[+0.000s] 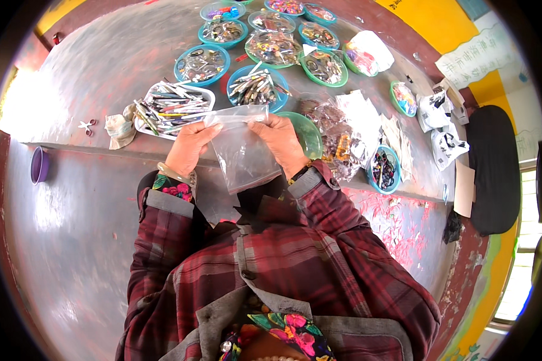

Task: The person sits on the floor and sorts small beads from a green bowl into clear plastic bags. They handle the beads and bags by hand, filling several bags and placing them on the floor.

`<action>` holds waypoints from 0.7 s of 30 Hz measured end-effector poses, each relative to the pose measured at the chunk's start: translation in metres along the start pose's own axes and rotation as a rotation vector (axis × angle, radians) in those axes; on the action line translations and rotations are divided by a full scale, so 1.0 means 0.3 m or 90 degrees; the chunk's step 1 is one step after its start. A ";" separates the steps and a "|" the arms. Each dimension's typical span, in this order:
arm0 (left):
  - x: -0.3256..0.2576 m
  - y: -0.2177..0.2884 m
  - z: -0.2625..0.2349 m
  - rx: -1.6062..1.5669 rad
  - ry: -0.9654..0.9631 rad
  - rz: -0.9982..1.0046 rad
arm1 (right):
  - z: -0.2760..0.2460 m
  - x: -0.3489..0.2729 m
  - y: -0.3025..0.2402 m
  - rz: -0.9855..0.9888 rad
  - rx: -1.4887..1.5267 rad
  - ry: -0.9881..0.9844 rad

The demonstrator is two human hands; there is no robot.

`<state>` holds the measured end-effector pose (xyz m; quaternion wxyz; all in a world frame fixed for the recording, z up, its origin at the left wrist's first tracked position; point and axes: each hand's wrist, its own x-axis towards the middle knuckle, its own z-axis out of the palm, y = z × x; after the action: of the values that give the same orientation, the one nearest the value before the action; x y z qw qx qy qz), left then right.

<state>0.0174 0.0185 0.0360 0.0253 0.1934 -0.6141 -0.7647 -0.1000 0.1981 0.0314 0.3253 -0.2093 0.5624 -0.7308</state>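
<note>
You hold the clear, rectangular plastic zip bag upright between both hands, just this side of the white tray of pens. Your left hand and right hand each pinch a top corner; its long axis hangs toward you.
</note>
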 end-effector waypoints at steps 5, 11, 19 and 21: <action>0.007 -0.030 -0.012 -0.223 -0.038 -0.037 | -0.038 -0.035 -0.028 -0.018 -0.056 -0.033; 0.033 -0.040 -0.037 -0.412 0.098 0.094 | -0.263 -0.130 0.011 -0.003 -0.071 0.233; 0.076 -0.090 -0.115 -0.469 0.221 0.272 | -0.810 -0.301 0.210 0.076 0.391 0.696; 0.081 -0.104 -0.116 -0.458 0.201 0.275 | -0.881 -0.292 0.236 0.082 0.440 0.712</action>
<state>0.0126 -0.0130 -0.0060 0.3432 0.1542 -0.3239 -0.8681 -0.1991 0.4307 -0.1052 0.0757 0.3521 0.3907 -0.8471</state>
